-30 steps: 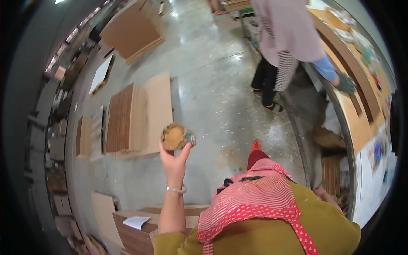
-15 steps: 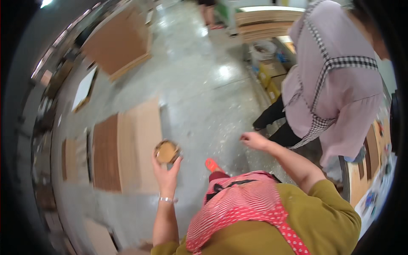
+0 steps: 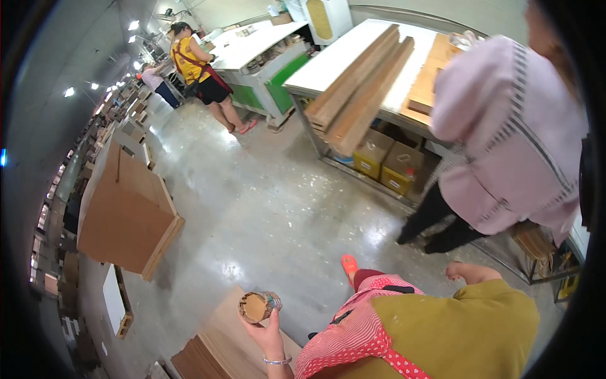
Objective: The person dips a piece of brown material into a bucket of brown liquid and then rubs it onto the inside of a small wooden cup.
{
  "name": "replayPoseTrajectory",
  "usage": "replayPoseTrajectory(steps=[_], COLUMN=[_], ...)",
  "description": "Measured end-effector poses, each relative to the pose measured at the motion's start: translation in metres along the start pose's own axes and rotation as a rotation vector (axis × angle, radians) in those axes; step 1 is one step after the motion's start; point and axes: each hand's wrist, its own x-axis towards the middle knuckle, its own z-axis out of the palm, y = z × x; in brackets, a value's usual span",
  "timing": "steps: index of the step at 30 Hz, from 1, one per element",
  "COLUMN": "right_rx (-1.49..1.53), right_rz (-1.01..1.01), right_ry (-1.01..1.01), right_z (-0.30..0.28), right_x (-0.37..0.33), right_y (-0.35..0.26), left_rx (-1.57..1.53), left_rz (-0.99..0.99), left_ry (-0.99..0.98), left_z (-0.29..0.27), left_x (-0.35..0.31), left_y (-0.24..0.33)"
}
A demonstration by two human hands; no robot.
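My left hand [image 3: 268,331] is closed around the side of a small round tub [image 3: 255,307]. A tan filling shows inside the tub, and its brown rim looks rough and crusted. A bluish-grey patch marks the tub's side by my fingertips. Below and behind the tub lies a stack of brown panels [image 3: 221,338] on the floor. My right hand [image 3: 459,271] hangs out at my right side with its fingers curled in, and nothing shows in it. It is nearest to the dark-trousered legs of a person [image 3: 505,132] in a pink top.
At the right stands a white-topped workbench [image 3: 353,60] with long wooden boards [image 3: 363,88] on it and yellow boxes [image 3: 399,165] beneath. A large brown panel stack [image 3: 126,208] and a white panel [image 3: 114,302] stand left. Another person [image 3: 196,69] works at a far white table [image 3: 252,47].
My view has swung up and to the right, bringing the far benches in. The panel stack has slid lower. The tub stays in my left hand; my right hand is further back beside me.
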Motion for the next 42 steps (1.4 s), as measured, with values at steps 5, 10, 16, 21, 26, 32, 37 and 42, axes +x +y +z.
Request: replayPoseTrajectory(steps=[5,10,16,21,26,32,37,42], right_rx=[0.007,0.235,0.333,0.379,0.279,0.579,0.191,0.132], right_rz=[-0.024,-0.521,-0.605,-0.285,0.0,0.174,0.067,-0.279], right_ry=[0.067,0.508,0.453,0.47,0.1,0.132,0.247,0.664], right_z=[-0.167,-0.439,-0.624,-0.617,-0.577,-0.699,-0.902,-1.151], right_x=[0.092,0.114,0.104,0.219,0.25,0.256,0.418,0.463], right_y=[-0.13,-0.385,-0.556,-0.531,-0.459,-0.512,-0.567,-0.761], left_rx=[-0.057,0.16,0.11,0.182,0.111,-0.03,-0.063,-0.183], left_rz=[0.02,0.132,0.184,0.135,0.088,0.038,0.095,-0.046], left_ry=[0.05,0.04,0.043,-0.044,-0.122,-0.04,0.108,0.242], left_z=[0.01,-0.005,-0.011,-0.037,-0.049,-0.046,-0.035,-0.041], left_x=[0.128,0.26,0.423,0.545,0.676,0.819,0.934,1.033], left_y=[-0.007,-0.015,-0.038,-0.065,-0.092,-0.134,-0.148,-0.14])
